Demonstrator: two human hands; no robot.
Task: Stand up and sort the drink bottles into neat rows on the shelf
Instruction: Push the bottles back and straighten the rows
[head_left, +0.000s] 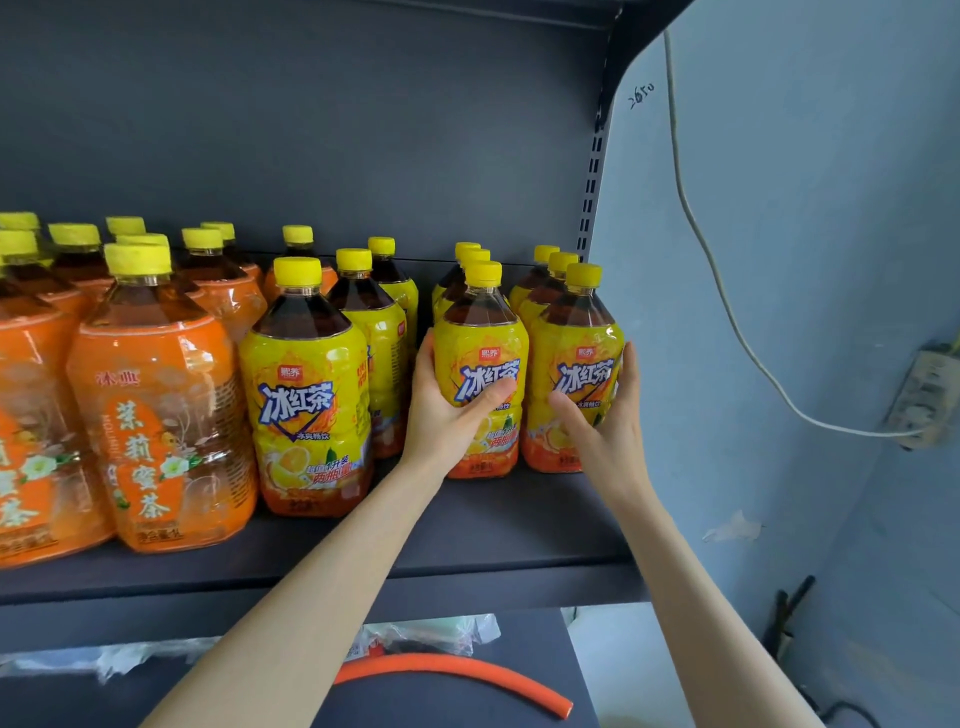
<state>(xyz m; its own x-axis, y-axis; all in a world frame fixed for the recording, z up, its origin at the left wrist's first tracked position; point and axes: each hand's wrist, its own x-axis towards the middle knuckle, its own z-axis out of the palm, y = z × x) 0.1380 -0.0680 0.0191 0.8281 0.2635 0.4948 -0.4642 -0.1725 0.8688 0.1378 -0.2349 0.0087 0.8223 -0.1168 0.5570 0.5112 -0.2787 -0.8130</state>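
Observation:
Yellow-labelled iced tea bottles with yellow caps stand in rows on the right half of the dark shelf (467, 551). My left hand (447, 410) grips the front bottle of the second row from the right (480, 343), thumb across its label. My right hand (608, 415) grips the front bottle of the rightmost row (574, 343), fingers round its right side. Both bottles stand upright with two more behind each. Another yellow-labelled row (306, 384) stands to the left. Orange-labelled jasmine tea bottles (156, 395) fill the left half.
The shelf's slotted upright (592, 171) and a blue wall (779, 260) bound the right side. A white cable (727, 306) runs to a power strip (924, 400). On the lower shelf lie an orange hose (457, 670) and crumpled plastic wrap (135, 654).

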